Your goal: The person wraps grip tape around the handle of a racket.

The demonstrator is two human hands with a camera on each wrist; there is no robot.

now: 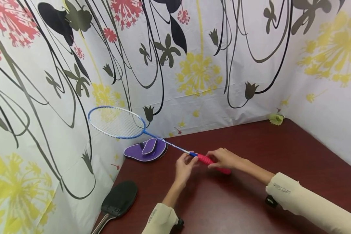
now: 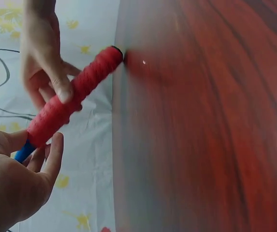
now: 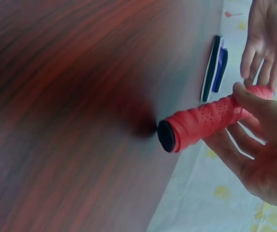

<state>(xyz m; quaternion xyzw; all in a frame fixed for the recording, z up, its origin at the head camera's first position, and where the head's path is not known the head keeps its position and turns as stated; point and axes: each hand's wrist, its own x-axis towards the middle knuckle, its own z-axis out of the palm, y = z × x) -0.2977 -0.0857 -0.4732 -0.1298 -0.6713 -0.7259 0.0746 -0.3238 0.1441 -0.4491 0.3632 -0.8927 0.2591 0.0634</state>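
A badminton racket (image 1: 178,148) is held at a slant over the dark red-brown table, its blue and white head up at the left. My left hand (image 1: 182,170) pinches it at the blue cone, where the shaft meets the red grip (image 2: 75,94). Farther down, my right hand (image 1: 226,158) holds the perforated, ridged grip between thumb and fingers. In the right wrist view the black butt end (image 3: 166,136) points toward the table; whether it touches the surface, I cannot tell.
On the table (image 1: 260,149), a purple paddle case (image 1: 134,152) lies behind the racket shaft. A black table tennis paddle (image 1: 124,195) lies by the left edge. A yellow-green shuttlecock (image 1: 276,119) sits in the far right corner. Flower-patterned sheeting (image 1: 169,94) hangs behind and beside the table.
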